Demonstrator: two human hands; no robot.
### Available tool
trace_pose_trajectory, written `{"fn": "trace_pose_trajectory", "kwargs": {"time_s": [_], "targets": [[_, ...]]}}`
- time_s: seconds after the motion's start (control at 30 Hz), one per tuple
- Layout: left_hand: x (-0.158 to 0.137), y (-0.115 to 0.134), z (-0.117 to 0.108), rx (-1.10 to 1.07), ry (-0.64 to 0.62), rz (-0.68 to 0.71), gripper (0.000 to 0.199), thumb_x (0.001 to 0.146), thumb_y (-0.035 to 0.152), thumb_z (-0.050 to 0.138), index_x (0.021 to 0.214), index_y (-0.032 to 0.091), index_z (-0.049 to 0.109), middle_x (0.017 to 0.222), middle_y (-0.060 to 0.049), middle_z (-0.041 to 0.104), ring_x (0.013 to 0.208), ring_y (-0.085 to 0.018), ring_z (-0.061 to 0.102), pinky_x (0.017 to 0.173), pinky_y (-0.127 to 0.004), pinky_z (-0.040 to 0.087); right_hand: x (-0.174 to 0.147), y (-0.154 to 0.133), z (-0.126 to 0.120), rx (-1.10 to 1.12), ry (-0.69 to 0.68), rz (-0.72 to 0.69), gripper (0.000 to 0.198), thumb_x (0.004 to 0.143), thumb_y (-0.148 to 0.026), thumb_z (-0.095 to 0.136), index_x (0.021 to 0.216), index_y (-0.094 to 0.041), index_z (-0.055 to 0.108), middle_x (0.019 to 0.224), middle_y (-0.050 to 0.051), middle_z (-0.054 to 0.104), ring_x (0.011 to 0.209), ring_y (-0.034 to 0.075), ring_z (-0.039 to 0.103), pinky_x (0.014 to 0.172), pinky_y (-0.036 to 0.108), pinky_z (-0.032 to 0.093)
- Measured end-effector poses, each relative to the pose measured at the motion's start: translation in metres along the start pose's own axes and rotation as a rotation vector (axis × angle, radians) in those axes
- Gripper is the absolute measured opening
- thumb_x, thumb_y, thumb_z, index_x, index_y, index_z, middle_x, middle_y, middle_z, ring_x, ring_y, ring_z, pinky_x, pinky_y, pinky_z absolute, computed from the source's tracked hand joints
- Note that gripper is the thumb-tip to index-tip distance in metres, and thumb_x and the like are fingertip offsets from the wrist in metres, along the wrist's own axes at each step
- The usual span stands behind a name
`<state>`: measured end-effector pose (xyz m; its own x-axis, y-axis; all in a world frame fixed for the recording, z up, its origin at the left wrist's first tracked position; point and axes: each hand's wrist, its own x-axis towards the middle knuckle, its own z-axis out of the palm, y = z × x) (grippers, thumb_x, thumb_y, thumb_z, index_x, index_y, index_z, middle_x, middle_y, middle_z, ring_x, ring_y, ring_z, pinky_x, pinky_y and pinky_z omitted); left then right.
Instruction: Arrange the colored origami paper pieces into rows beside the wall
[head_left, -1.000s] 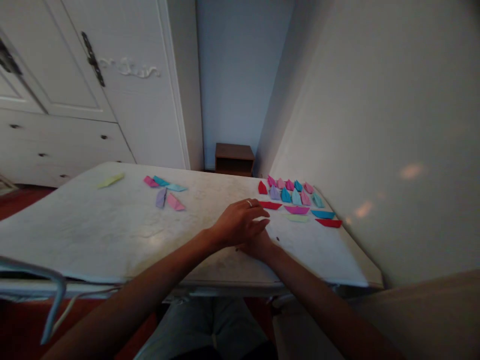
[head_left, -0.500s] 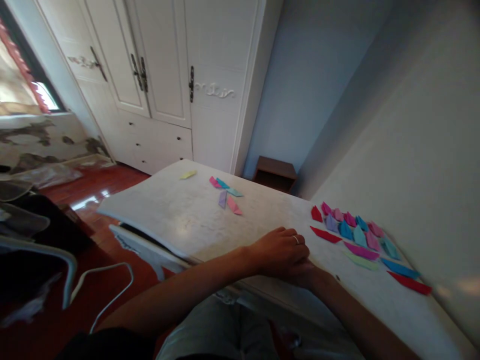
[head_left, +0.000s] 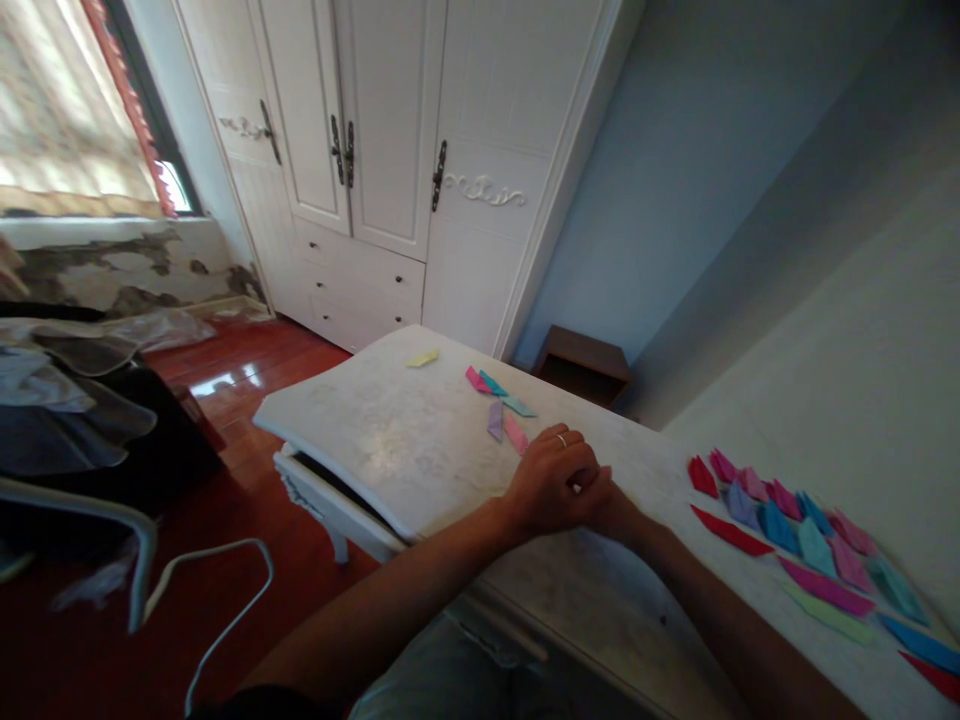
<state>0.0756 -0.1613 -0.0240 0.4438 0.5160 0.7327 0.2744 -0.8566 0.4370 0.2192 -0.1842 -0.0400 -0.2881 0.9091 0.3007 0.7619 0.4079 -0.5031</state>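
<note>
My left hand [head_left: 553,478], with a ring on one finger, is curled closed above the front part of the white table [head_left: 337,400]. Against it presses my right hand [head_left: 604,500], also closed and partly hidden behind the left one. A tiny pale spot shows between the hands; whether it is paper or the tabletop I cannot tell. Just beyond the left hand lies a pink folded paper strip [head_left: 515,434], near a lilac folded strip [head_left: 495,421], a light teal strip [head_left: 519,406], a blue strip [head_left: 492,383] and a magenta strip [head_left: 478,379].
Farther back lies a yellow folded strip [head_left: 423,358]. Several folded paper boats, among them a red one [head_left: 730,531] and a magenta one [head_left: 826,588], line the table's right side by the wall. Behind stand a white wardrobe [head_left: 480,260] and a brown cabinet [head_left: 583,358].
The view has swung left, so the table and papers sit farther right. My left hand has gone from lying across the right hand to curling up against it.
</note>
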Motion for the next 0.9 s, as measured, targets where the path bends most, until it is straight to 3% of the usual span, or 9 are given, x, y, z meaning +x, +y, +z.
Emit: {"fn": "trace_pose_trajectory", "kwargs": {"time_s": [0.07,0.13,0.2,0.3,0.43,0.53,0.7,0.9], "targets": [[-0.004,-0.003,-0.005,-0.009,0.076,-0.036,0.030,0.086,0.029,0.048,0.059,0.021,0.040,0.059,-0.003,0.053,0.063,-0.014,0.051,0.065,-0.028,0.043,0.022,0.001,-0.009,0.162,-0.025,0.070,0.024,0.081,-0.036,0.052,0.066,-0.020,0.062,0.067,0.005,0.064,0.064,0.020,0.061,0.059,0.030,0.052],[-0.010,-0.002,-0.007,-0.040,0.052,0.007,0.031,0.086,0.029,0.047,0.057,0.020,0.041,0.053,0.000,0.051,0.055,-0.011,0.049,0.057,-0.025,0.039,0.043,0.006,-0.014,0.256,0.043,0.203,0.031,0.081,-0.046,0.054,0.065,-0.019,0.057,0.061,0.002,0.059,0.056,0.016,0.055,0.052,0.027,0.047],[-0.016,0.001,-0.004,-0.056,-0.061,0.117,0.033,0.084,0.029,0.048,0.053,0.019,0.044,0.048,0.002,0.050,0.049,-0.010,0.049,0.051,-0.025,0.034,0.060,0.013,-0.011,0.294,0.051,0.317,0.036,0.078,-0.054,0.055,0.072,-0.018,0.056,0.060,-0.001,0.056,0.049,0.012,0.050,0.046,0.025,0.042],[-0.024,0.006,0.003,0.008,-0.290,0.292,0.032,0.082,0.033,0.053,0.054,0.019,0.053,0.050,0.001,0.058,0.050,-0.012,0.053,0.047,-0.027,0.029,0.075,0.021,0.001,0.215,-0.088,0.396,0.041,0.072,-0.055,0.062,0.084,-0.017,0.059,0.067,0.001,0.059,0.053,0.013,0.052,0.048,0.025,0.040],[-0.028,0.009,0.007,0.087,-0.535,0.370,0.023,0.083,0.035,0.055,0.067,0.021,0.065,0.067,0.000,0.069,0.060,-0.017,0.062,0.048,-0.029,0.033,0.083,0.016,0.014,-0.040,-0.169,0.354,0.037,0.066,-0.046,0.071,0.086,-0.017,0.060,0.077,0.004,0.064,0.067,0.016,0.057,0.057,0.026,0.040],[-0.027,0.007,0.007,0.123,-0.620,0.335,0.023,0.085,0.036,0.054,0.074,0.021,0.068,0.070,-0.002,0.070,0.062,-0.019,0.063,0.049,-0.030,0.035,0.085,0.009,0.015,-0.045,-0.215,0.349,0.024,0.068,-0.036,0.069,0.078,-0.017,0.059,0.078,0.003,0.065,0.070,0.016,0.057,0.060,0.026,0.040],[-0.025,0.003,0.006,0.160,-0.672,0.302,0.025,0.087,0.034,0.052,0.076,0.019,0.069,0.068,-0.005,0.069,0.060,-0.020,0.063,0.050,-0.031,0.036,0.079,0.006,0.011,0.065,-0.228,0.310,0.018,0.068,-0.029,0.069,0.077,-0.017,0.059,0.077,0.002,0.064,0.070,0.016,0.058,0.061,0.025,0.041],[-0.024,-0.001,0.001,0.164,-0.659,0.180,0.028,0.088,0.035,0.053,0.071,0.017,0.067,0.063,-0.005,0.067,0.061,-0.019,0.063,0.051,-0.029,0.033,0.052,0.006,-0.009,0.141,-0.107,0.209,0.014,0.070,-0.026,0.068,0.080,-0.017,0.062,0.079,0.002,0.065,0.075,0.016,0.061,0.067,0.027,0.045]]}}
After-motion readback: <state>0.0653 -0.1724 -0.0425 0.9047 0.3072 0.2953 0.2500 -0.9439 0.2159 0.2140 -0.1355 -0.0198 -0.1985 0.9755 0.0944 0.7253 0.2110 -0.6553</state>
